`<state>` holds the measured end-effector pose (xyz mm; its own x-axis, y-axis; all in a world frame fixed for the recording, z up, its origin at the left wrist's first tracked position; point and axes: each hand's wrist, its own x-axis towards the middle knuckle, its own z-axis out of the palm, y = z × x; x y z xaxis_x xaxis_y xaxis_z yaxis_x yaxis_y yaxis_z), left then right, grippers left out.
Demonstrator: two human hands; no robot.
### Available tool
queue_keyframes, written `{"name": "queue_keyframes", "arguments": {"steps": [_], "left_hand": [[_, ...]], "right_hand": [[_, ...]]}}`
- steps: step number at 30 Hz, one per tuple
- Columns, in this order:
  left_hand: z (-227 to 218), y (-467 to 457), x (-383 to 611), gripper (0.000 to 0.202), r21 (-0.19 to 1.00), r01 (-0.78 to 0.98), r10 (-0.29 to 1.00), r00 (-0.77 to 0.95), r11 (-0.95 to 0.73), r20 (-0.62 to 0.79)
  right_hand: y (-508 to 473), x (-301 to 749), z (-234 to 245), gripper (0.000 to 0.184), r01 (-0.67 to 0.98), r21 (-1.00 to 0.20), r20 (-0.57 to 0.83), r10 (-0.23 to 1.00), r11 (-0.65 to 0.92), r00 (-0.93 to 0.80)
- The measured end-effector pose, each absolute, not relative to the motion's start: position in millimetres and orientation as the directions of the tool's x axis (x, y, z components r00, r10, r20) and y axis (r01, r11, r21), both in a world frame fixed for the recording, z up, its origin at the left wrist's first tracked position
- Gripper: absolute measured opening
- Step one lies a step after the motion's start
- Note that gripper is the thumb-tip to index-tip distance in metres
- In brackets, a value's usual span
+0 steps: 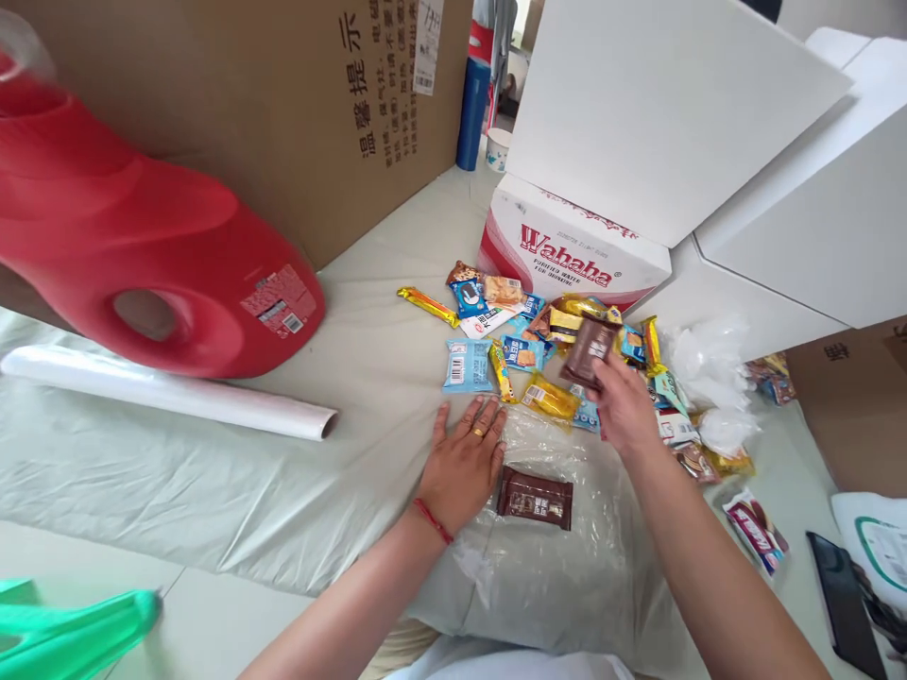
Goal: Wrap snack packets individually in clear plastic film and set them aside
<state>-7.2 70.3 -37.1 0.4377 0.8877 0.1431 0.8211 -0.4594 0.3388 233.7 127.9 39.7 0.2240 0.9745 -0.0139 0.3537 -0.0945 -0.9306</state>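
Observation:
My right hand (pixel 629 408) grips a brown snack packet (pixel 590 351) by its lower right side, held over a pile of wrapped snacks. My left hand (pixel 464 461) lies flat with fingers stretched out, at the left edge of a clear plastic bag (pixel 595 538). A second brown snack packet (pixel 537 498) rests on the bag, just right of my left hand. Beyond my left fingertips are a light blue packet (pixel 468 366) and a slim yellow packet (pixel 502 371). A wider yellow packet (pixel 550 399) lies in front of my right hand's packet.
Behind the snacks stands a white and red Wahaha box (pixel 573 247). A big red jug (pixel 205 246) and a plastic film roll (pixel 170 392) lie at left, by a large cardboard box (pixel 283 123). White plastic bags (pixel 712 364) and a black phone (pixel 847 600) are at right.

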Motion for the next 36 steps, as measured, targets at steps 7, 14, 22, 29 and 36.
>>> {"name": "queue_keyframes", "arguments": {"steps": [7,14,22,29,36], "left_hand": [[-36.4,70.3,-4.5,0.050,0.283,0.835,0.882,0.452,-0.471,0.135],[-32.4,71.2,-0.8,0.051,0.212,0.848,0.874,0.470,-0.485,0.122],[-30.0,69.9,1.4,0.050,0.184,0.857,0.877,0.467,-0.481,0.115],[-31.6,68.5,-0.3,0.053,0.233,0.858,0.888,0.452,-0.458,0.080],[-32.6,69.4,-2.0,0.053,0.270,0.844,0.885,0.458,-0.463,0.085]], "right_hand": [[-1.4,340.4,42.0,0.042,0.438,-0.776,-0.434,0.888,-0.454,0.153],[-68.1,408.7,22.0,0.050,0.720,-0.513,-0.232,0.883,-0.468,0.409],[-88.2,411.5,-15.3,0.053,0.961,-0.146,0.068,0.966,-0.236,0.248],[-100.4,422.5,16.0,0.058,0.941,-0.220,0.011,0.964,-0.256,0.265],[-54.3,287.9,62.4,0.045,0.845,-0.531,-0.004,0.998,0.054,-0.067]]}}
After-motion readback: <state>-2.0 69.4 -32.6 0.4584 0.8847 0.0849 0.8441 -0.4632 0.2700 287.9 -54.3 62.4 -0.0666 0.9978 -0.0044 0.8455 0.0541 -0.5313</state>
